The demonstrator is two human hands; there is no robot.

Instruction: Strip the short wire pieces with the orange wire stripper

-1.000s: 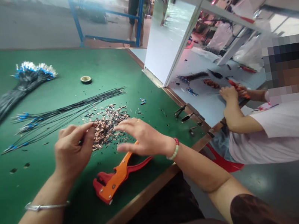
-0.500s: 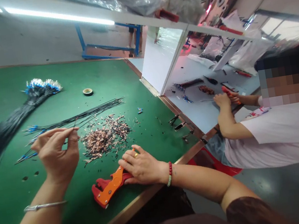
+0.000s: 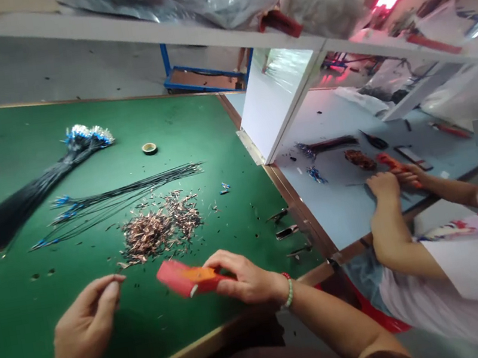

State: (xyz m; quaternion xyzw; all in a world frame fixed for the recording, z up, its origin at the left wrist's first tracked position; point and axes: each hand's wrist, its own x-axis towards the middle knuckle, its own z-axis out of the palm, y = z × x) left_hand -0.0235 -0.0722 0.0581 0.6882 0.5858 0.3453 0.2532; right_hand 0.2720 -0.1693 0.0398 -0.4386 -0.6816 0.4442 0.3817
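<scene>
My left hand [image 3: 87, 321] is closed in a pinch low over the left of the green table, on a thin dark wire that barely shows at its fingertips. My right hand [image 3: 248, 277] is wrapped round the handles of a red and orange wire stripper [image 3: 189, 277], whose head points left and looks blurred. Between the hands and a little farther off lies a heap of copper and black wire scraps [image 3: 150, 232]. Behind it, loose black wires with blue ends [image 3: 127, 189] are spread out. A thick bundle of black wires [image 3: 36, 190] lies at the far left.
A roll of tape [image 3: 149, 149] and a few small blue pieces [image 3: 225, 188] rest on the green table [image 3: 193, 119]. Metal clips [image 3: 286, 232] sit near its right edge. At the adjoining table, a co-worker's hands [image 3: 385, 183] hold a similar red tool. A shelf with plastic bags [image 3: 220, 0] hangs above.
My left hand has come down and nearer, away from the loose wires. The wire stripper has been lifted and turned in my right hand. The view has shifted somewhat.
</scene>
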